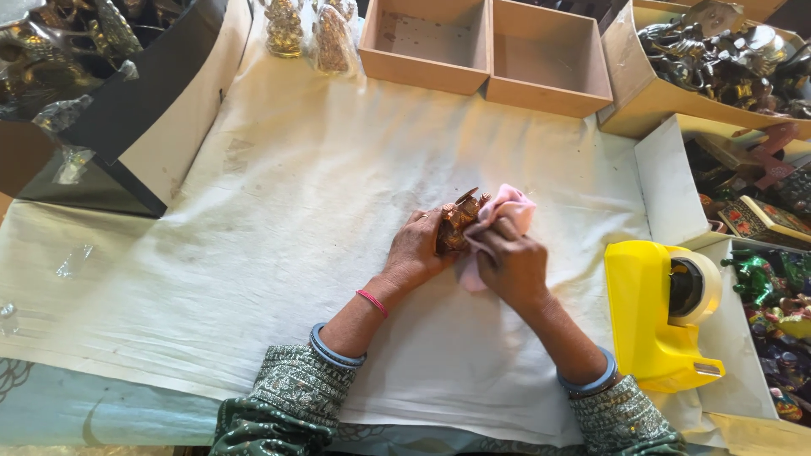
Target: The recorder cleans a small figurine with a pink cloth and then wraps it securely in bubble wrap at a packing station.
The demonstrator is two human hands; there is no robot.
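A small brown metal figurine (457,223) sits near the middle of the bench (279,253), held between the person's 2 hands just above the pale cloth sheet (253,279) that covers the bench. The left hand (416,251) is clenched around the figurine's left side and base, fingers wrapped against it. The right hand (510,263) grips a pink rag (503,209), bunched under its fingers and pressed against the figurine's right side and top. So the figurine lies directly between the 2 hands, touching both, with the rag covering part of its right flank. Whether the figurine's base rests on the sheet or is lifted slightly, I cannot tell.

Taking the figurine as the landmark: to its right, well apart, stands a yellow tape dispenser (655,317) with a roll of clear tape mounted in it. Beyond the figurine, at the far edge of the bench, are 2 shallow open wooden boxes (486,46) side by side. Far left of those boxes stand 2 small figurines wrapped in clear plastic (308,29). To the far upper right of the figurine, a tilted cardboard carton (642,93) holds a heap of dark and shiny metal pieces. To the far upper left, a black box (127,110) holds more wrapped metal items. At the right edge, trays (764,279) hold colourful painted objects.
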